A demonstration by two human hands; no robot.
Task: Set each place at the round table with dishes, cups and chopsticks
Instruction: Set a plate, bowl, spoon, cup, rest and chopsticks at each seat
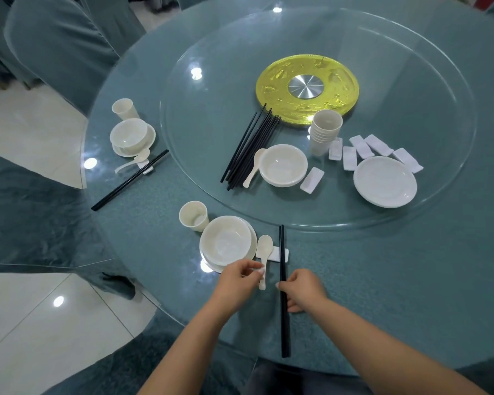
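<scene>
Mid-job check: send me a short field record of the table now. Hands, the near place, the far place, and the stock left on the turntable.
left hand: pinching near spoon handle
right hand: fingers at near chopsticks
near place: cup, bowl on plate, rest under spoon and chopsticks
far place: cup, bowl on plate, spoon, chopsticks on rest
turntable stock: chopstick bundle, cup stack, bowl with spoon, plates, loose rests

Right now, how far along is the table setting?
Done: the far-left place has cup, bowl on plate, spoon and chopsticks on a rest. In hand: the near place; the left hand pinches the spoon, the right hand touches the chopsticks. Left: spare chopsticks, stacked cups, rests, bowl and plates wait on the turntable.
</scene>
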